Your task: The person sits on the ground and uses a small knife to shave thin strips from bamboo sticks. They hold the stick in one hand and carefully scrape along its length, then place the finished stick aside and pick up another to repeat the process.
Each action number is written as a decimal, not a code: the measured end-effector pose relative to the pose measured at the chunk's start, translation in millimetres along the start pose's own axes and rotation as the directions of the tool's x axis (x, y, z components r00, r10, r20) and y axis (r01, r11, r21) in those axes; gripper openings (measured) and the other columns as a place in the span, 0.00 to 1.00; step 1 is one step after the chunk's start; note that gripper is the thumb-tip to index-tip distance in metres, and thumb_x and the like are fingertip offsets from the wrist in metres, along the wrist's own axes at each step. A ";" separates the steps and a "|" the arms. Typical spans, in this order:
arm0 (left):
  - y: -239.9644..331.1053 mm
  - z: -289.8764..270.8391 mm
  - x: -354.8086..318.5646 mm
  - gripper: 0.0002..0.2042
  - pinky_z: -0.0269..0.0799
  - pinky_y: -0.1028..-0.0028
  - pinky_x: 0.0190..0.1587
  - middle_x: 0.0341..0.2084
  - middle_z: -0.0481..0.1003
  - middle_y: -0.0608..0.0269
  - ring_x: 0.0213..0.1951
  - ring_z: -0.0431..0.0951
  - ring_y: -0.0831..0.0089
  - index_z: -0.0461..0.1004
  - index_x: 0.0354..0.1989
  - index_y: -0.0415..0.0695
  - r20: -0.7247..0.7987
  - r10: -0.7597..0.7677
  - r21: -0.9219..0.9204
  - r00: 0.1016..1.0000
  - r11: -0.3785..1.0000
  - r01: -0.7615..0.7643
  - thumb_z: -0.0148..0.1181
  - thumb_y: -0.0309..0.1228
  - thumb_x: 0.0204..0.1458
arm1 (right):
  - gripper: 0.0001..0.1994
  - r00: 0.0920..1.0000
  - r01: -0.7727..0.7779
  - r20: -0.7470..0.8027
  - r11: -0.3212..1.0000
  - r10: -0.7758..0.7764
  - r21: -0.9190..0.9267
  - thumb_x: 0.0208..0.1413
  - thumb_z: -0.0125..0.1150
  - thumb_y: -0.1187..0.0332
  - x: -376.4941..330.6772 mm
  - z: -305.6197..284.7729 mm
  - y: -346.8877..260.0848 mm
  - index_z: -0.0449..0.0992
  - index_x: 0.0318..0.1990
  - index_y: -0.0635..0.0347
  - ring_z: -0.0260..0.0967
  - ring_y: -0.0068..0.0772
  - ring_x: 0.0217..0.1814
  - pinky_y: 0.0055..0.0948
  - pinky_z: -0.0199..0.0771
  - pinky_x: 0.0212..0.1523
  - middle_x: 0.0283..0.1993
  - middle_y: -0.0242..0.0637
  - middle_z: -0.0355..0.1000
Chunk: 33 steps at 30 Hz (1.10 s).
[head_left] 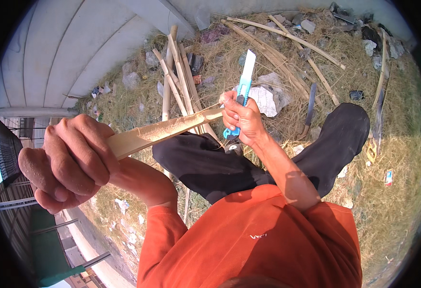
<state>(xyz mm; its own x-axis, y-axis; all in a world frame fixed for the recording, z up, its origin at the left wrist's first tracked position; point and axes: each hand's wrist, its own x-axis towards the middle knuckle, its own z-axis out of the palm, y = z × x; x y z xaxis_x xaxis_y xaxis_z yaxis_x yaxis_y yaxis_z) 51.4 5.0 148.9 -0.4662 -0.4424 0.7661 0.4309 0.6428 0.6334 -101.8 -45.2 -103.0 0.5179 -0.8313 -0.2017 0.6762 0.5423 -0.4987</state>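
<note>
My left hand (71, 161) is closed around the near end of a split bamboo strip (164, 130), whose pale, hollowed inner side shows rough, shaved fibres. The strip slants up to the right, across my body. At its far end, my right hand (243, 117) is wrapped around a blue box cutter (243, 89). The cutter's wide, pale blade is extended and points away from me. My right thumb and forefinger pinch close to the strip's tip; whether they grip it too, I cannot tell.
My bent legs in black trousers (215, 165) lie below the strip. Bamboo poles (179, 77) rest on dry grass ahead, with more canes (287, 36) farther off. A long dark-bladed knife (310, 109) lies by my right knee. Crumpled litter (263, 100) is scattered about. A pale wall (61, 57) stands left.
</note>
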 end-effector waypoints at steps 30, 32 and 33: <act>-27.7 -21.1 24.9 0.11 0.51 0.75 0.23 0.15 0.55 0.68 0.16 0.53 0.78 0.57 0.20 0.49 -0.670 0.268 0.614 0.692 0.725 0.314 0.42 0.33 0.54 | 0.15 0.960 0.203 0.172 0.124 -0.223 -0.971 0.60 0.49 0.67 -34.7 11.0 0.4 0.64 0.48 0.71 0.70 0.61 0.25 0.50 0.71 0.27 0.18 0.56 0.68; -14.1 -33.5 16.1 0.11 0.51 0.75 0.23 0.16 0.54 0.66 0.17 0.53 0.76 0.58 0.19 0.48 -0.678 0.184 0.546 0.712 0.775 0.319 0.42 0.36 0.52 | 0.14 0.968 0.150 0.140 0.032 -0.210 -0.988 0.60 0.48 0.68 -33.4 -2.8 4.8 0.65 0.47 0.71 0.71 0.63 0.27 0.52 0.72 0.28 0.19 0.59 0.69; -12.3 -37.9 13.8 0.11 0.51 0.75 0.23 0.17 0.55 0.65 0.17 0.53 0.75 0.59 0.19 0.47 -0.667 0.183 0.534 0.722 0.793 0.292 0.42 0.35 0.51 | 0.12 0.971 0.141 0.125 0.067 -0.202 -0.988 0.60 0.47 0.68 -31.2 -3.4 1.8 0.65 0.45 0.70 0.69 0.64 0.26 0.53 0.69 0.28 0.19 0.59 0.68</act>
<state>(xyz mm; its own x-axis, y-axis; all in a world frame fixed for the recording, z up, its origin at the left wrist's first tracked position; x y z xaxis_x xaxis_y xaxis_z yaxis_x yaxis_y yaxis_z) 69.0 -32.7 155.8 0.2575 -0.6190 0.7420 -0.2071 0.7147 0.6681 -118.5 -18.7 -100.5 0.4323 -0.9017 0.0105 -0.3992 -0.2018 -0.8944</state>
